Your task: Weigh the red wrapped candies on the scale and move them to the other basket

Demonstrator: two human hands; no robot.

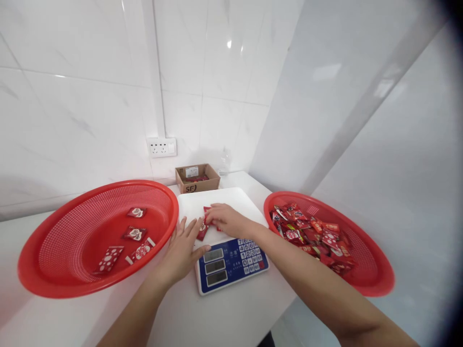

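A digital weighing scale (231, 195), with a white pan and a blue keypad panel, stands in the middle of the table. On its pan lie a few small red candy packets (202, 232). My right hand (227, 220) is over the pan, its fingers closed around a red packet (206, 210) that they partly hide. My left hand (184, 250) is at the pan's left edge, fingers spread, the fingertips close to a dark red packet. To the left, a red plastic basket (166, 193) holds several loose packets (134, 233).
Another red basket (372, 241), on the right, contains a heap of mixed red packets (311, 233). Behind the scale, a small open cardboard box (197, 185) with red items inside stands near the tiled wall. A power socket (161, 147) is mounted above the table.
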